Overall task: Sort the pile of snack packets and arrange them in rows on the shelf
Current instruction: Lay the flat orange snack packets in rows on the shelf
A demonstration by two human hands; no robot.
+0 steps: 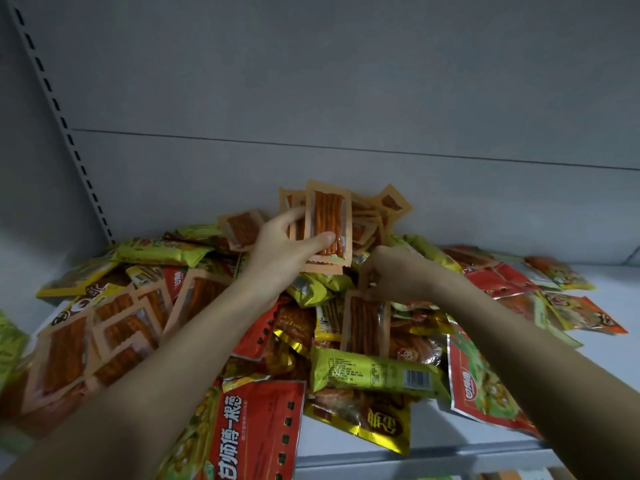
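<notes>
Both forearms run out of the bottom edge. The left hand (284,244) covers the lower part of the stack of orange packets (329,220) it holds, so their count cannot be told. The right hand (394,275) faces away; its fingers are hidden behind its back. The pile (346,358) buries much of the shelf (606,341), and packets at the left edge are cut off and blurred.

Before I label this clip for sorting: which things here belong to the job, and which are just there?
Job:
- left hand gripping a stack of orange packets
- right hand pinching another orange packet
- mixed snack pile
- shelf

Just there:
- slotted upright
- grey back panel
</notes>
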